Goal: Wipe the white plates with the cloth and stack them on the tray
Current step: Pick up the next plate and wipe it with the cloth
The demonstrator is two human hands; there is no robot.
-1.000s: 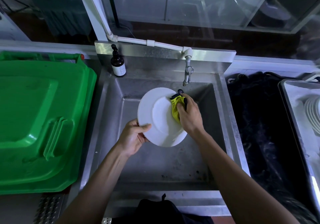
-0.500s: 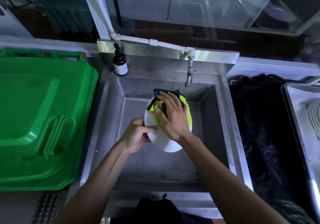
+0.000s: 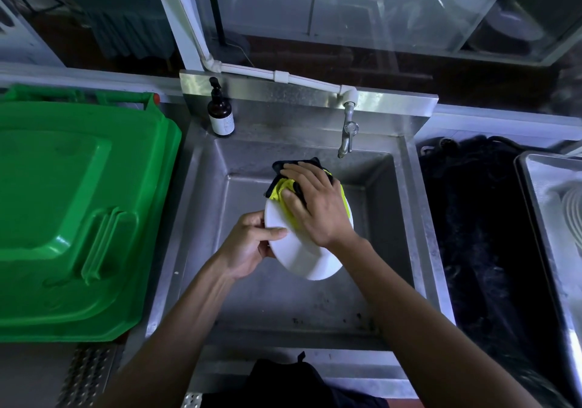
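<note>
1. One tray (image 3: 535, 206) sits far right, well beyond the sink (image 3: 201, 206).
2. Plate (image 3: 302, 256), tilted over the basin, left hand (image 3: 248, 247) pinching its rim.
3. Right hand (image 3: 318, 206), nearer the tray, presses the cloth (image 3: 280, 191) flat-fingered.

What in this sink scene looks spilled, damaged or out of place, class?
Nothing is broken or spilled. The left hand grips the white plate over the sink; the right hand presses the cloth on it. Only dark specks mark the sink's floor.
</note>
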